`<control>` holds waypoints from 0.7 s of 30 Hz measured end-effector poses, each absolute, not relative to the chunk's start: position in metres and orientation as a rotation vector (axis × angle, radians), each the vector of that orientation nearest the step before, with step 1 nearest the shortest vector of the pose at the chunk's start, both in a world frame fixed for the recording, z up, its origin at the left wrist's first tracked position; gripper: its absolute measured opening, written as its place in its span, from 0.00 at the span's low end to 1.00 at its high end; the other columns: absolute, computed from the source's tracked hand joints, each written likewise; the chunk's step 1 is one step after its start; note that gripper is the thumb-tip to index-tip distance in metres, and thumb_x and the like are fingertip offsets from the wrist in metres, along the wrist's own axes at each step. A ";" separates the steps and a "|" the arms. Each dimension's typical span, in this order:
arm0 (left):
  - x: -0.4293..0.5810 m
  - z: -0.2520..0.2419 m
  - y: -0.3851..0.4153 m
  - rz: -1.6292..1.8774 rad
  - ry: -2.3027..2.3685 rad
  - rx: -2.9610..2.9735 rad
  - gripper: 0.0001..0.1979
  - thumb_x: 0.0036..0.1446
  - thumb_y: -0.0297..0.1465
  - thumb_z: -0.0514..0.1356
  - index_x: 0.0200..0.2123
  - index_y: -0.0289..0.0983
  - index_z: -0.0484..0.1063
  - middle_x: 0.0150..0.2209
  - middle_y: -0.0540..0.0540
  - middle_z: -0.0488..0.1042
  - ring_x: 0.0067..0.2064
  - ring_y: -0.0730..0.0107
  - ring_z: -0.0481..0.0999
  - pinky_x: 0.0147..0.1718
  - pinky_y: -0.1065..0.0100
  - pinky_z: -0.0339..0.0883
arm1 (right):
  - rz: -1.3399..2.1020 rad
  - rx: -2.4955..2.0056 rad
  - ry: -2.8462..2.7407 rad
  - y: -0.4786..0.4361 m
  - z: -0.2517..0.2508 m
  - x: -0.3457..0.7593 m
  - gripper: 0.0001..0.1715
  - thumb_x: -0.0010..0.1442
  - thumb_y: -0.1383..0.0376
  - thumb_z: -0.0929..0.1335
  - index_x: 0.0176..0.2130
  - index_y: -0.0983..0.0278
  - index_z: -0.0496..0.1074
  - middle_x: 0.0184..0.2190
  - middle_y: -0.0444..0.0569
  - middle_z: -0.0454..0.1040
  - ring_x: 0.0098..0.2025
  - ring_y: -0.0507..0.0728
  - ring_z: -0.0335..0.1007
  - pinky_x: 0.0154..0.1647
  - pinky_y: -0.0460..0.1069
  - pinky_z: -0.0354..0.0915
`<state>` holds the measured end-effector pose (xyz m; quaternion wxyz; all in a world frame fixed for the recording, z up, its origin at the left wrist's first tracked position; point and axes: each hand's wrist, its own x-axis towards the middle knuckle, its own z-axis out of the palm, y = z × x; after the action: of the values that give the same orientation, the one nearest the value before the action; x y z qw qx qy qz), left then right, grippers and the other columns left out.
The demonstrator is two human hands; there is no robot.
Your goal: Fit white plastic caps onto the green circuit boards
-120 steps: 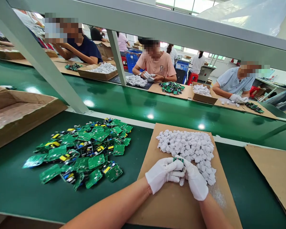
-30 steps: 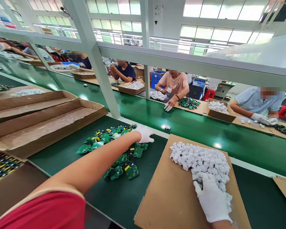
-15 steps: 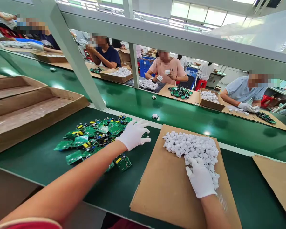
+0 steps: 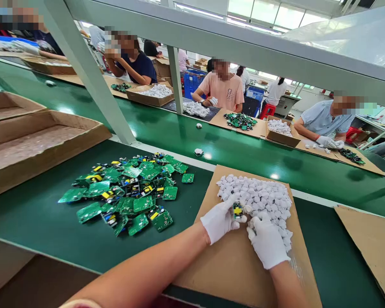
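My left hand (image 4: pixel 223 218), in a white glove, grips a small circuit board (image 4: pixel 238 210) with a yellow component facing up. Close beside it, my gloved right hand (image 4: pixel 268 241) has its fingers curled together at the edge of a pile of small white pieces (image 4: pixel 256 192); what they pinch is hidden. Both hands are over a brown cardboard sheet (image 4: pixel 208 261) that carries the pile. To the left, a heap of green circuit boards (image 4: pixel 128 188) with yellow, black and blue parts lies on the dark green worktop (image 4: pixel 32 214).
Cardboard trays (image 4: pixel 48 145) stand at the left. Beyond the worktop runs a green conveyor belt (image 4: pixel 160 132) bearing a few white-topped items (image 4: pixel 199 152). A slanting metal post (image 4: pixel 90 72) and a beam cross the view. Several co-workers sit across the belt.
My left hand has moved right from the heap of boards to the cardboard sheet, with a circuit board in it. My right hand stays by the white pile, its fingers now more curled.
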<state>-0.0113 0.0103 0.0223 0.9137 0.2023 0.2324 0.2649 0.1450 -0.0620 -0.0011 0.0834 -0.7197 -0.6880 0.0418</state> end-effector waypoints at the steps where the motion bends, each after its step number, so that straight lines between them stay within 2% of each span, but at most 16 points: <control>1: -0.013 0.018 0.011 0.521 0.484 0.400 0.19 0.50 0.46 0.57 0.34 0.36 0.66 0.35 0.46 0.72 0.26 0.78 0.70 0.18 0.79 0.55 | 0.152 -2.113 -2.063 -0.063 0.000 0.146 0.06 0.55 0.71 0.63 0.30 0.63 0.69 0.36 0.48 0.67 0.34 0.54 0.67 0.37 0.47 0.60; 5: -0.017 0.007 0.015 0.472 0.515 0.380 0.19 0.52 0.48 0.55 0.36 0.38 0.65 0.36 0.47 0.72 0.23 0.80 0.69 0.17 0.78 0.51 | 0.234 -2.058 -2.098 -0.064 0.003 0.148 0.12 0.53 0.70 0.64 0.40 0.62 0.69 0.39 0.49 0.67 0.37 0.56 0.67 0.38 0.48 0.62; 7: -0.018 0.004 0.016 0.440 0.515 0.379 0.20 0.52 0.48 0.54 0.38 0.39 0.65 0.37 0.47 0.72 0.22 0.80 0.68 0.16 0.78 0.50 | 0.228 -2.064 -2.147 -0.065 0.003 0.150 0.11 0.54 0.70 0.64 0.39 0.61 0.69 0.41 0.50 0.67 0.38 0.56 0.68 0.38 0.49 0.62; 11: -0.017 0.002 0.016 0.409 0.463 0.391 0.21 0.52 0.48 0.54 0.42 0.39 0.65 0.40 0.45 0.71 0.24 0.78 0.69 0.18 0.77 0.53 | 0.319 -1.974 -2.105 -0.068 0.004 0.148 0.08 0.56 0.72 0.61 0.32 0.62 0.68 0.32 0.47 0.69 0.33 0.54 0.67 0.35 0.47 0.62; 15: -0.018 0.004 0.016 0.488 0.452 0.432 0.18 0.54 0.43 0.55 0.43 0.37 0.66 0.39 0.44 0.71 0.25 0.78 0.70 0.19 0.76 0.55 | 0.537 -1.868 -1.905 -0.070 0.005 0.139 0.06 0.58 0.67 0.62 0.37 0.61 0.67 0.25 0.42 0.69 0.26 0.52 0.66 0.27 0.45 0.63; 18: -0.021 0.009 0.020 0.552 0.476 0.441 0.17 0.54 0.41 0.56 0.44 0.37 0.65 0.37 0.44 0.72 0.24 0.77 0.70 0.19 0.76 0.56 | 0.553 -1.817 -2.035 -0.067 0.001 0.131 0.12 0.58 0.68 0.61 0.40 0.60 0.71 0.31 0.44 0.71 0.30 0.52 0.68 0.32 0.45 0.64; 21: -0.026 0.013 0.027 0.576 0.502 0.401 0.17 0.56 0.43 0.53 0.42 0.36 0.66 0.34 0.44 0.72 0.23 0.76 0.71 0.17 0.76 0.56 | 0.258 -1.934 -2.171 -0.064 -0.003 0.127 0.15 0.59 0.67 0.61 0.41 0.57 0.74 0.42 0.50 0.70 0.38 0.56 0.69 0.38 0.49 0.64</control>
<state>-0.0256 0.0269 0.0129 0.9084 0.1942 0.2433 0.2790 0.1271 -0.0638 -0.0026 0.1111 -0.6585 -0.7391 0.0880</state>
